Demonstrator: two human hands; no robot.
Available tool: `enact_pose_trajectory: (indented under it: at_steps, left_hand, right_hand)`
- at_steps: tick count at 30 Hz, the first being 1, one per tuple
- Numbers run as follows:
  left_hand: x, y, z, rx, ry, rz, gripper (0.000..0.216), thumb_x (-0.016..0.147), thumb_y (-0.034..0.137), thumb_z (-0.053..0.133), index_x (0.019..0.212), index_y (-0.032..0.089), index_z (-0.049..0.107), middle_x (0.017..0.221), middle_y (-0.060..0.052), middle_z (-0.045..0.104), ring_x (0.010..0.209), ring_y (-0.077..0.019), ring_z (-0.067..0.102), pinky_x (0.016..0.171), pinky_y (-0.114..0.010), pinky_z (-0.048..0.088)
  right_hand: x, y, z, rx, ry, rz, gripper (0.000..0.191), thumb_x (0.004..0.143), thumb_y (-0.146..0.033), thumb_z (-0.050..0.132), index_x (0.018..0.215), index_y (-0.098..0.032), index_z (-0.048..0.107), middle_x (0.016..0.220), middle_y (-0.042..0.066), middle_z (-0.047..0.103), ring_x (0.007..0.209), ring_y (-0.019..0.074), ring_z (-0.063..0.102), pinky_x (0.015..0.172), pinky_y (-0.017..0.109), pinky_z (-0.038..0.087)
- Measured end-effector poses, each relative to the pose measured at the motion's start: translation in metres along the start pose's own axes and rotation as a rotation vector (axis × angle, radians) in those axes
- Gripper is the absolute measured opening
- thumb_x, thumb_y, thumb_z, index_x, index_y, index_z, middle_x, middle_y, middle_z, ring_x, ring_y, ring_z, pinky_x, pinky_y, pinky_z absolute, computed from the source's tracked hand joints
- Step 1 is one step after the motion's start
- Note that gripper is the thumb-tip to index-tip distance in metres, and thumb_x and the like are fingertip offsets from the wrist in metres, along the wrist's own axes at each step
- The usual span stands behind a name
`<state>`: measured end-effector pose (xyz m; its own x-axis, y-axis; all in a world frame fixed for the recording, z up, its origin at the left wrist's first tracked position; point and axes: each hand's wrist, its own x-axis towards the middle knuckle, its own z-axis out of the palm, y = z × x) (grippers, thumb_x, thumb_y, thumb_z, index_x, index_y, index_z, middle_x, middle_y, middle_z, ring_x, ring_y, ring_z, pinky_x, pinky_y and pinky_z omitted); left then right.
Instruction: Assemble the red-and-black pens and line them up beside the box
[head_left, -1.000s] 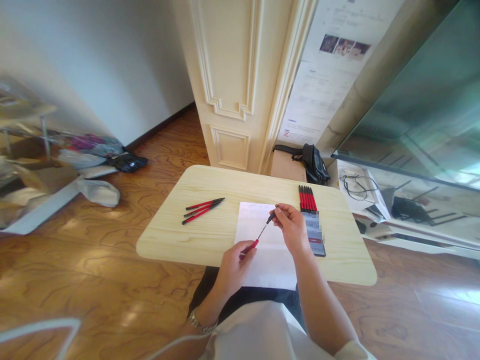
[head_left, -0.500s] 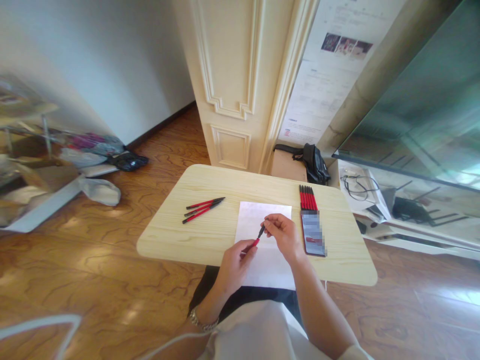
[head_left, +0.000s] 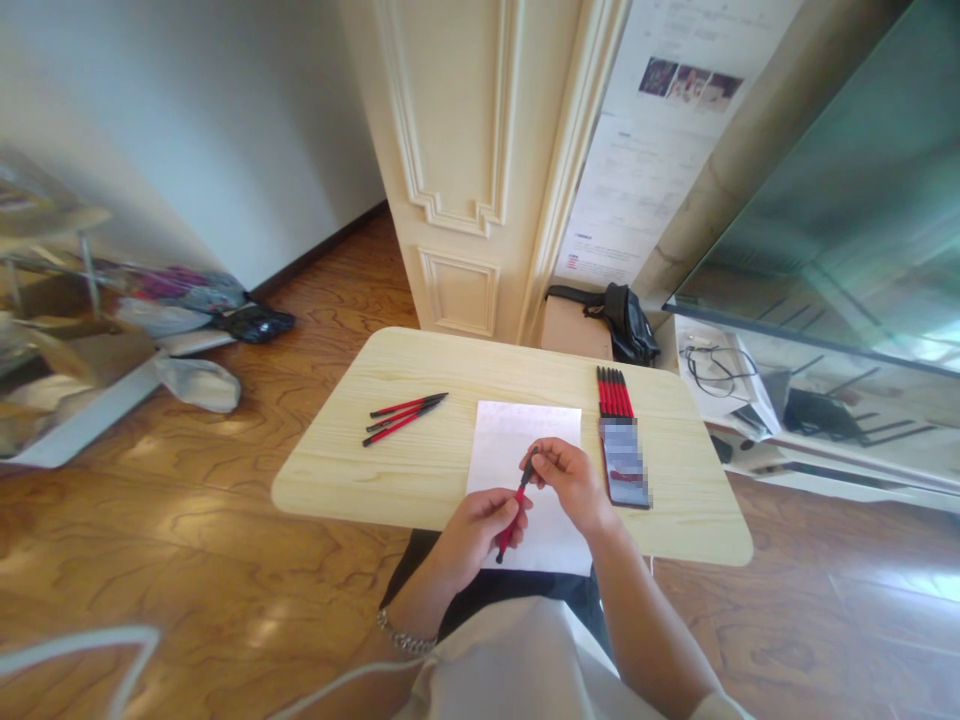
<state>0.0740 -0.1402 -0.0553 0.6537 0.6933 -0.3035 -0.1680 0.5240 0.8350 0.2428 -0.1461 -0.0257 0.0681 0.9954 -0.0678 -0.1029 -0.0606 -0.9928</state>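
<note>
Over a white sheet of paper [head_left: 499,450], both hands meet on one red-and-black pen [head_left: 520,494] held at a slant. My left hand [head_left: 474,532] is closed around the red barrel, whose black end sticks out below the fingers. The fingers of my right hand [head_left: 576,488] pinch the pen's black upper end and hide its tip. Left of the paper lie three loose pens [head_left: 405,417] of the same kind. To the right, several red-and-black pens [head_left: 616,394] form a neat row just above a phone [head_left: 624,462].
The pale wooden table [head_left: 330,450] has rounded corners. Behind it are a cream panelled door [head_left: 457,290] and a black bag [head_left: 630,325] on a box. A low white cabinet with cables [head_left: 712,370] stands to the right, and bags and cartons [head_left: 112,350] lie on the floor at left.
The pen has turned steeper, and its lower black end now shows below my left hand. My right hand has come slightly lower, still at the black end. The other pens lie as before.
</note>
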Motion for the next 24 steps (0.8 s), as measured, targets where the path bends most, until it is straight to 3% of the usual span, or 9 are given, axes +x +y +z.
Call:
enact_pose_trajectory:
  at_steps: [6, 13, 18, 21, 24]
  left_hand:
    - [0.001, 0.002, 0.004, -0.081, -0.013, -0.070, 0.027, 0.078, 0.038, 0.065, 0.085, 0.012, 0.064, 0.069, -0.005, 0.062, 0.055, -0.0110, 0.055, 0.054, -0.024, 0.041]
    - [0.015, -0.006, 0.000, 0.231, 0.236, 0.153, 0.020, 0.071, 0.030, 0.072, 0.073, 0.015, 0.059, 0.058, 0.001, 0.060, 0.054, -0.0105, 0.053, 0.053, -0.022, 0.040]
    - [0.017, -0.008, 0.000, 0.347, 0.289, 0.212, 0.019, 0.071, 0.031, 0.071, 0.072, 0.017, 0.058, 0.060, 0.002, 0.062, 0.053, -0.0097, 0.052, 0.050, -0.020, 0.037]
    - [0.016, -0.007, 0.003, 0.303, 0.216, 0.165, 0.020, 0.074, 0.034, 0.068, 0.075, 0.016, 0.060, 0.060, 0.001, 0.063, 0.052, -0.0106, 0.054, 0.049, -0.020, 0.037]
    - [0.016, -0.005, 0.005, 0.241, 0.148, 0.112, 0.024, 0.077, 0.038, 0.064, 0.079, 0.015, 0.061, 0.062, -0.002, 0.064, 0.055, -0.0126, 0.057, 0.052, -0.022, 0.041]
  right_hand:
    - [-0.002, 0.006, -0.001, 0.028, 0.004, 0.010, 0.019, 0.083, -0.037, 0.056, 0.089, -0.019, 0.056, 0.081, 0.004, 0.067, 0.059, 0.0115, 0.052, 0.056, 0.025, 0.041]
    - [-0.001, 0.023, 0.010, -0.110, 0.238, -0.070, 0.020, 0.079, -0.038, 0.061, 0.086, -0.019, 0.058, 0.063, -0.004, 0.051, 0.053, 0.0097, 0.041, 0.049, 0.023, 0.031]
    - [-0.002, 0.031, 0.017, -0.224, 0.389, -0.062, 0.030, 0.077, -0.041, 0.065, 0.064, -0.018, 0.051, 0.058, -0.004, 0.046, 0.054, 0.0097, 0.040, 0.051, 0.024, 0.032]
    - [-0.003, 0.029, 0.013, -0.128, 0.314, -0.036, 0.025, 0.077, -0.042, 0.065, 0.074, -0.018, 0.058, 0.063, -0.002, 0.054, 0.058, 0.0111, 0.046, 0.055, 0.024, 0.036]
    - [-0.004, 0.023, 0.006, 0.047, 0.205, -0.012, 0.029, 0.083, -0.043, 0.056, 0.100, -0.020, 0.063, 0.086, 0.004, 0.065, 0.076, 0.0158, 0.057, 0.064, 0.027, 0.042]
